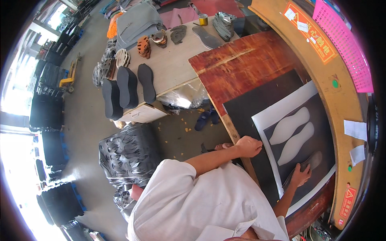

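Observation:
A dark sheet (316,134) with a white border lies on a black board (246,105) at the right. Two pale sole shapes (296,140) show in it, side by side. On the sheet's near part, my right hand (300,175) is closed on a dark sole-shaped piece (315,159); its fingers cover the middle of the piece. My left hand (249,146) is curled closed over the black board, just left of the sheet's white edge. Whatever its fingers might hold is hidden.
An orange machine beam (321,80) arches along the right, with a pink basket (343,44) on top. Beyond the reddish wooden board (245,68), a table (173,72) bears thick dark soles (127,87) and shoe uppers. A bundle of black strips (128,154) stands left.

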The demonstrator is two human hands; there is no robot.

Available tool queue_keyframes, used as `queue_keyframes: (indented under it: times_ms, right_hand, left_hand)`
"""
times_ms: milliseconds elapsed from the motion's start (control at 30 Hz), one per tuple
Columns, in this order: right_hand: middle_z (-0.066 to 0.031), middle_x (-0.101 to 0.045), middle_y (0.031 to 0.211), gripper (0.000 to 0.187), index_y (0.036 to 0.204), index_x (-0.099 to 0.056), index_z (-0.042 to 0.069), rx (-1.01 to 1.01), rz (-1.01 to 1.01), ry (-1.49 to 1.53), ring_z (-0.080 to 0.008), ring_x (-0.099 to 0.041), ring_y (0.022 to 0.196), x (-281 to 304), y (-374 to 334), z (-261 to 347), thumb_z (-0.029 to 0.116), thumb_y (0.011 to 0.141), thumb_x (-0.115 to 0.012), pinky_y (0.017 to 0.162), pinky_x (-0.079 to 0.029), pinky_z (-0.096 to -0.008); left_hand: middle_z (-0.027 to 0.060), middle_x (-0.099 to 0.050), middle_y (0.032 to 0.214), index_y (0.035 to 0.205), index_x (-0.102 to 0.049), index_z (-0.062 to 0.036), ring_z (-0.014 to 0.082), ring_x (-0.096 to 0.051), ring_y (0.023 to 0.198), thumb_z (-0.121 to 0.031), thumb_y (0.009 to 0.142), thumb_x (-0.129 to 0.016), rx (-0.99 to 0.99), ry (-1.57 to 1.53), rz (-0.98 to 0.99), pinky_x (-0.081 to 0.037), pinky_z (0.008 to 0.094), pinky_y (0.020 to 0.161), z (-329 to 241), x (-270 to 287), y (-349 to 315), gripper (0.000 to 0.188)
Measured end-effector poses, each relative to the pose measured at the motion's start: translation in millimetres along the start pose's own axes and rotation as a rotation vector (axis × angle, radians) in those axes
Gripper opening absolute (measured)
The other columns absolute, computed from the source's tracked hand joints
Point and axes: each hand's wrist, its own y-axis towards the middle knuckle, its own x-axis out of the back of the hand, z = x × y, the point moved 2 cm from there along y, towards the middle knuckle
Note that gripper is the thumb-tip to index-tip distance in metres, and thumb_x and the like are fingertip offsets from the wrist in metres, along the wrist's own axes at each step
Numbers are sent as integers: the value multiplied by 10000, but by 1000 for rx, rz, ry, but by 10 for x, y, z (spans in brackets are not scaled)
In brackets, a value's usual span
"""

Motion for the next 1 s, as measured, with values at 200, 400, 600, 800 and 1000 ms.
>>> queue_keyframes:
  times_ms: [200, 400, 600, 800, 1000]
  right_hand:
    - [-109, -434, 1689, 791, 1617, -540, 319, -6, -11, 21, -414, -538, 1441, 22, -20, 36, 606, 900, -712, 1155, -475, -576]
    - [-116, -432, 1688, 798, 1610, -547, 318, 5, -11, 17, -419, -544, 1430, 20, -10, 15, 607, 887, -724, 1149, -479, -581]
    - [-148, -452, 1670, 808, 1595, -564, 289, 36, -47, 39, -426, -527, 1446, 45, -62, 51, 588, 868, -752, 1150, -476, -586]
    - [-191, -473, 1659, 814, 1567, -596, 253, 38, -59, 78, -439, -502, 1480, 208, -148, 188, 568, 839, -777, 1201, -440, -571]
    - [-179, -477, 1632, 769, 1530, -618, 249, 1, -68, 175, -439, -497, 1459, 304, -238, 274, 526, 823, -743, 1194, -423, -562]
  left_hand:
    - [129, -759, 848, 978, -730, -69, 372, -742, 796, -253, 1001, -661, 60, -95, -16, -599, 495, 741, -46, 53, 2, 198]
    - [153, -749, 897, 1100, -740, -18, 356, -743, 827, -123, 999, -706, 61, -590, -154, -588, 415, 740, -746, 790, 79, 149]
    - [140, -727, 1024, 1185, -723, 20, 301, -711, 795, -67, 1001, -703, -467, -685, -188, -581, 412, 709, -2033, 2165, -27, 204]
    - [120, -696, 968, 1186, -714, -9, 251, -669, 736, -109, 970, -720, -823, -732, 11, -531, 369, 620, -2819, 2586, -341, 239]
    - [46, -681, 1045, 1280, -768, -111, 157, -578, 642, -119, 867, -775, -1002, -637, -211, -447, 280, 533, -3050, 2310, -269, 413]
